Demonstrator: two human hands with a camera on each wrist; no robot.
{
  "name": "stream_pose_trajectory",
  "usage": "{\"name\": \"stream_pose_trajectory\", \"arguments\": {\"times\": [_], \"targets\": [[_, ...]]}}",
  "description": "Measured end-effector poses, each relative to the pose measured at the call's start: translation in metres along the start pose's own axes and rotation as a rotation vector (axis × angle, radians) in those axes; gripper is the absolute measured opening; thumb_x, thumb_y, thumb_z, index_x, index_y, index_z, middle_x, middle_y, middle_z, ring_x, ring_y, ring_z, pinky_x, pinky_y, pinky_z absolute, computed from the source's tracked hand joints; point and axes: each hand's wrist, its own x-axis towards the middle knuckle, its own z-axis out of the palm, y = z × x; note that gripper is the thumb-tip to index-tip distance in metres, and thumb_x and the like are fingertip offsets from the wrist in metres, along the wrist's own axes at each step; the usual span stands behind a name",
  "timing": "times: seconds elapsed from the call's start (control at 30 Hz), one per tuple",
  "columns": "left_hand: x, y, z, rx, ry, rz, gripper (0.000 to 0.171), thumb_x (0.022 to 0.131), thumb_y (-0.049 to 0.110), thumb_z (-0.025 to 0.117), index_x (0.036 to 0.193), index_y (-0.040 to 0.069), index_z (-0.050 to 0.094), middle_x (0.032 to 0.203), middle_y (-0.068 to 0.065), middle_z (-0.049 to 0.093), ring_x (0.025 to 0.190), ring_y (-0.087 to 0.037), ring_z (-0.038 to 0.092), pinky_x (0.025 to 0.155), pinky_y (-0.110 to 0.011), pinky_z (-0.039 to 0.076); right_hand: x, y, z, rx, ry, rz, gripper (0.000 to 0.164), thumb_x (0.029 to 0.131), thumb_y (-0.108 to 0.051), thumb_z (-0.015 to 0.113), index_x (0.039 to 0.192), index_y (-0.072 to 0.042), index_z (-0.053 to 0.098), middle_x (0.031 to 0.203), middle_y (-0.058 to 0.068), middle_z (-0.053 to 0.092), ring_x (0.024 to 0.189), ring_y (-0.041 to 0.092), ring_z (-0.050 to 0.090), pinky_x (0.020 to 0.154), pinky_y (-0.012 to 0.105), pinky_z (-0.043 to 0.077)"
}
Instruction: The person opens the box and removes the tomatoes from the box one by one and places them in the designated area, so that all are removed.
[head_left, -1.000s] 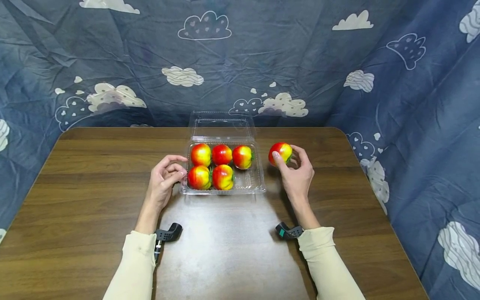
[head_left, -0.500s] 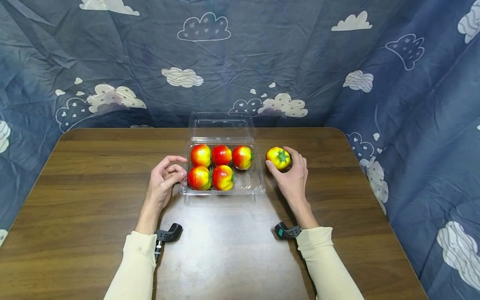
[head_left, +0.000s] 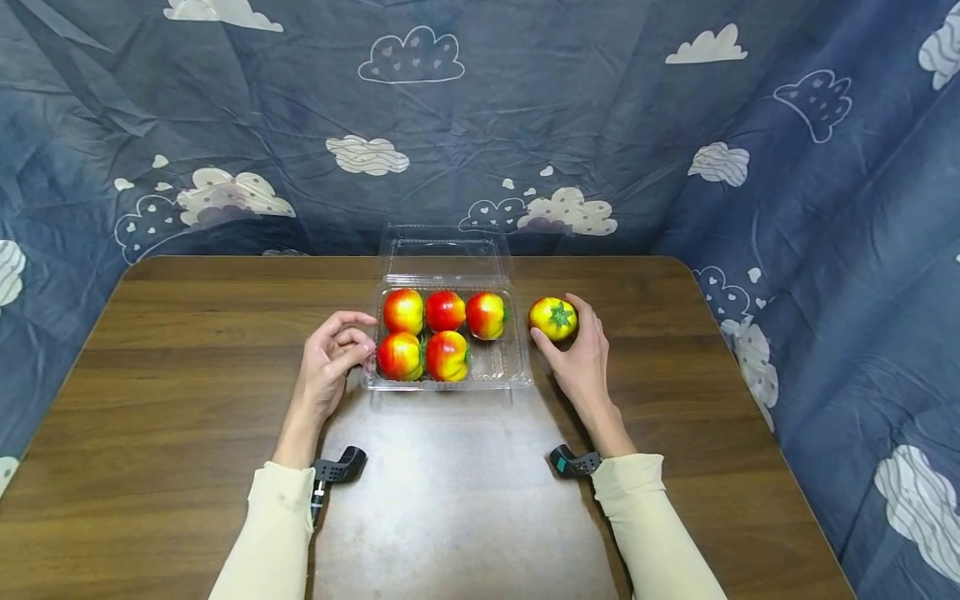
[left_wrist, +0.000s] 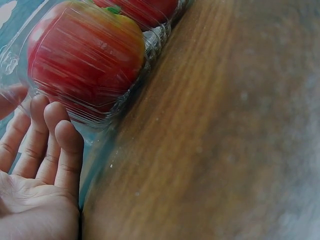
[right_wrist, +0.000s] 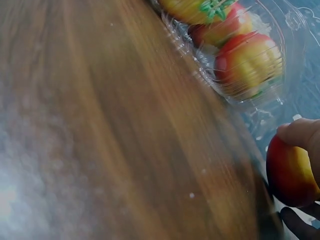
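Observation:
Just right of the plastic box, my right hand grips a red-and-yellow fruit between thumb and fingers. Its green star-shaped cap faces up in the head view. The clear box lies with its lid raised at the back. Several similar fruits fill its back row, such as this right one, and two more stand at front left. At the box's left side is my left hand, its fingertips right at the wall. In the left wrist view, its fingers extend loosely beside the plastic.
A brown wooden table carries everything. Its back edge meets a blue cloth backdrop with white clouds. The front right spot of the box shows bare plastic. Black cameras, one on the left wrist and one on the right, extend inward.
My right hand has turned the fruit so that its green cap faces up, and moved it slightly left and nearer the person. My left hand and the box have stayed in place.

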Motion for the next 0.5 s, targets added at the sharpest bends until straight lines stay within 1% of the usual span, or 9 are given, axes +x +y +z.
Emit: {"name": "stream_pose_trajectory", "arguments": {"times": [0.07, 0.2, 0.33, 0.43, 0.5], "targets": [[0.0004, -0.0001, -0.0003, -0.002, 0.0, -0.004, 0.032, 0.09, -0.02, 0.056, 0.121, -0.018, 0.055, 0.078, -0.007, 0.069, 0.057, -0.016, 0.061, 0.058, -0.022, 0.058, 0.0005, 0.0006, 0.0006, 0.006, -0.002, -0.006, 0.075, 0.086, -0.029, 0.088, 0.148, -0.007, 0.053, 0.14, 0.018, 0.062, 0.124, 0.038, 0.059, 0.105, 0.054, 0.05], [0.0011, -0.0011, -0.0019, -0.002, -0.02, -0.008, 0.03, 0.09, -0.019, 0.056, 0.12, -0.014, 0.058, 0.079, -0.006, 0.069, 0.058, -0.016, 0.062, 0.06, -0.021, 0.059, 0.0007, -0.0004, 0.0004, 0.029, -0.011, -0.002, 0.076, 0.085, -0.027, 0.089, 0.149, -0.006, 0.052, 0.137, 0.019, 0.061, 0.118, 0.037, 0.061, 0.1, 0.05, 0.054], [0.0013, -0.0008, -0.0021, -0.001, -0.022, -0.005, 0.03, 0.09, -0.018, 0.057, 0.119, -0.011, 0.06, 0.079, -0.006, 0.07, 0.06, -0.015, 0.062, 0.061, -0.021, 0.059, 0.0013, -0.0009, 0.001, 0.047, -0.019, 0.007, 0.076, 0.085, -0.026, 0.09, 0.148, -0.006, 0.052, 0.136, 0.019, 0.061, 0.116, 0.035, 0.062, 0.096, 0.048, 0.059], [0.0011, -0.0001, -0.0016, 0.0, -0.012, -0.004, 0.031, 0.09, -0.018, 0.057, 0.12, -0.011, 0.06, 0.079, -0.006, 0.07, 0.06, -0.014, 0.063, 0.06, -0.02, 0.058, 0.0018, -0.0006, 0.0016, 0.038, -0.019, 0.003, 0.075, 0.086, -0.028, 0.089, 0.148, -0.006, 0.052, 0.136, 0.018, 0.061, 0.116, 0.034, 0.061, 0.095, 0.046, 0.058], [0.0008, 0.0002, -0.0014, 0.0, -0.005, -0.005, 0.032, 0.089, -0.019, 0.057, 0.12, -0.012, 0.059, 0.079, -0.006, 0.07, 0.059, -0.014, 0.062, 0.06, -0.02, 0.058, 0.0022, -0.0005, 0.002, 0.029, -0.014, -0.004, 0.074, 0.086, -0.029, 0.088, 0.148, -0.007, 0.053, 0.136, 0.018, 0.062, 0.115, 0.033, 0.06, 0.096, 0.046, 0.055]]}}
